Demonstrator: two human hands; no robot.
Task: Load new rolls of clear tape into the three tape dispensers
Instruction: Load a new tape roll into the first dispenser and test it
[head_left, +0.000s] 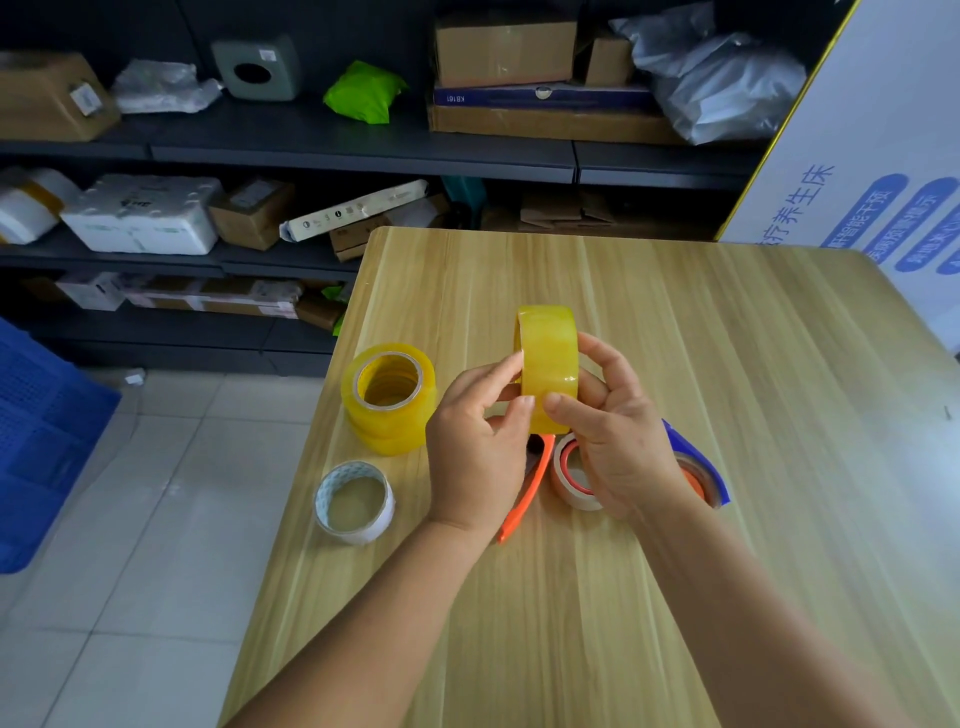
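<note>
A yellowish clear tape roll (548, 358) stands on edge above the wooden table (753, 364), held between both hands. My left hand (478, 441) pinches its left side with thumb and fingers. My right hand (613, 426) curls round its right side, thumb on the face. Beneath the hands lie an orange tape dispenser (524, 493) with an emptied core (569, 480) and a blue dispenser (701, 467), both partly hidden. A stack of two more tape rolls (389, 400) sits to the left.
An empty white cardboard core (355, 501) lies near the table's left edge. Dark shelves (363, 150) with boxes and parcels stand behind. A blue crate (41, 441) sits on the tiled floor at left, and a white printed board (883, 156) leans at right.
</note>
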